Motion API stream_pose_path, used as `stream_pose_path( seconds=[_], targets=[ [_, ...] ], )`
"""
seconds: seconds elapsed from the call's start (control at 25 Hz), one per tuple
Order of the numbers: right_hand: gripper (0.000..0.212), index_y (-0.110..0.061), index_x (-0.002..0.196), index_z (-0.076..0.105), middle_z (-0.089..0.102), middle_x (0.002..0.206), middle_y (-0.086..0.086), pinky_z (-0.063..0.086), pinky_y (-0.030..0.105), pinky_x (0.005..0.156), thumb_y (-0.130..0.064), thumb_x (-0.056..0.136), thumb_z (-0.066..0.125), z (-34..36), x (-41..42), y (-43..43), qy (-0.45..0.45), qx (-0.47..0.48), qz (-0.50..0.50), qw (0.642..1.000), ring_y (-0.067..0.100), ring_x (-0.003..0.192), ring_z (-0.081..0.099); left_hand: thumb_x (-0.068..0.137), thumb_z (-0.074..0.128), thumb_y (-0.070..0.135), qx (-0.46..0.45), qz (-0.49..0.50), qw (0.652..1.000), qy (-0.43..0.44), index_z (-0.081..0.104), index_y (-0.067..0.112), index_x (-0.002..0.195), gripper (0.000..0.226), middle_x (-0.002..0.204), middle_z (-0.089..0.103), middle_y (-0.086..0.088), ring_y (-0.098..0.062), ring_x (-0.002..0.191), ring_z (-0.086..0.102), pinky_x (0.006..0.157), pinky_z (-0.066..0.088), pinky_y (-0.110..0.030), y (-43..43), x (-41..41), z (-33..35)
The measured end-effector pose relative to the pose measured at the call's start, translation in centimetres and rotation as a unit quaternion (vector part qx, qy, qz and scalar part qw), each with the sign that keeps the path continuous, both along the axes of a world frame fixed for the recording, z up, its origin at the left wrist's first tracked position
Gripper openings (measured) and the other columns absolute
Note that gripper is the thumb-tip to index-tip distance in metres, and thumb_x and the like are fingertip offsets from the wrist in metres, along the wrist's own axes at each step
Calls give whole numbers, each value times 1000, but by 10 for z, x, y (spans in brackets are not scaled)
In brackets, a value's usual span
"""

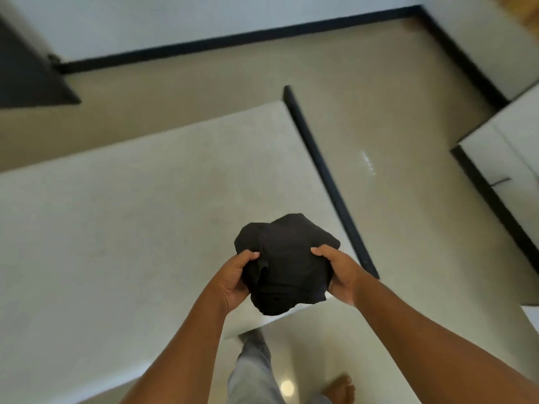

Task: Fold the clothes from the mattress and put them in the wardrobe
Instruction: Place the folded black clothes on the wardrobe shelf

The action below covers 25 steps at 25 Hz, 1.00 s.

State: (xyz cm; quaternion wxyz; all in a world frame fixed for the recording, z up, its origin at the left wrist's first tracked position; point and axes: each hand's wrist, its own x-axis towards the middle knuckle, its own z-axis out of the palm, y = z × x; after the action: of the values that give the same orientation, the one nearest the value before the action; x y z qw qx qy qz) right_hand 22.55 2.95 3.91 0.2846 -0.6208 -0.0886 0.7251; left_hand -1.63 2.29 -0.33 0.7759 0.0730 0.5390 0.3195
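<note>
Together, left hand (233, 279) and right hand (339, 277) grip black garment (287, 260) bundled between them, above mattress (116, 199).

The black garment (287, 263) is soft cloth, matt and dark enough to swallow the light, rumpled into loose creases; the mattress (131, 214) has a pale matt covering with a faint fine grain, lying smooth; its side edge (326, 176) is a dark, matt band; the floor (393, 126) is beige, hard and glossy, throwing back bright glints; the wall (204, 21) is plain white and matt; the white cabinet front (510, 147) looks smooth with a slight sheen; the trouser leg (253, 371) is grey cloth, matt, softly folded.
</note>
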Motion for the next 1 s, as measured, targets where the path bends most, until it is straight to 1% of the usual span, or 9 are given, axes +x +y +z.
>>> stream_pose_path(
  seconds=[0.2,0.36,0.44,0.52,0.64,0.72,0.84,0.92,1.0],
  targets=[
    [39,-10,124,67,76,113,14,54,54,100,-16,87,77,54,163,-85,-54,63,-114,990,35,110,70,93,67,18,78,-136,987,18,66,9,132,40,128,72,-12,-32,123,64,107,50,-46,-21,166,60],
    [39,-14,123,67,76,112,12,56,52,98,-18,86,81,89,284,-160,-81,79,-205,972,33,108,70,91,67,11,103,-232,966,44,65,11,127,36,124,72,-8,-23,117,64,90,50,-33,-43,302,102],
    [40,-16,123,66,74,116,11,55,51,100,-20,87,81,103,336,-195,-94,87,-251,960,32,109,69,90,68,10,105,-282,952,59,65,11,125,35,121,73,-8,-22,117,62,96,45,-33,-54,364,116],
    [39,-17,123,65,72,117,9,55,50,100,-22,88,80,112,380,-227,-108,93,-289,947,31,109,67,90,70,11,121,-342,928,80,66,11,122,32,119,73,-10,-24,119,61,99,39,-36,-65,422,128],
    [39,-20,121,64,71,117,8,54,51,100,-27,86,81,117,442,-274,-131,81,-357,921,31,109,66,91,70,10,157,-429,883,107,68,15,111,20,109,73,-5,-21,107,62,89,40,-31,-83,508,143],
    [41,-21,120,63,69,118,8,54,53,100,-29,85,82,114,477,-299,-142,74,-399,903,32,110,65,92,70,10,179,-485,849,107,69,17,111,21,106,73,-2,-18,102,62,83,43,-28,-92,562,148],
    [38,-19,115,59,65,118,8,54,53,99,-28,86,82,107,531,-328,-146,50,-465,872,32,110,62,92,71,9,195,-544,810,94,70,17,113,23,107,75,-3,-20,103,64,85,45,-30,-103,645,146],
    [45,-18,120,57,64,118,8,55,53,98,-30,85,82,102,571,-343,-157,19,-498,853,33,109,61,92,72,7,197,-573,791,80,70,15,113,23,107,76,-5,-22,104,65,83,49,-31,-110,701,141],
    [54,-17,128,55,63,120,9,56,54,97,-31,84,84,95,617,-353,-162,2,-528,833,34,111,61,92,72,6,197,-604,769,63,71,14,115,25,110,77,-6,-23,108,66,89,54,-35,-112,763,129]
  ],
)
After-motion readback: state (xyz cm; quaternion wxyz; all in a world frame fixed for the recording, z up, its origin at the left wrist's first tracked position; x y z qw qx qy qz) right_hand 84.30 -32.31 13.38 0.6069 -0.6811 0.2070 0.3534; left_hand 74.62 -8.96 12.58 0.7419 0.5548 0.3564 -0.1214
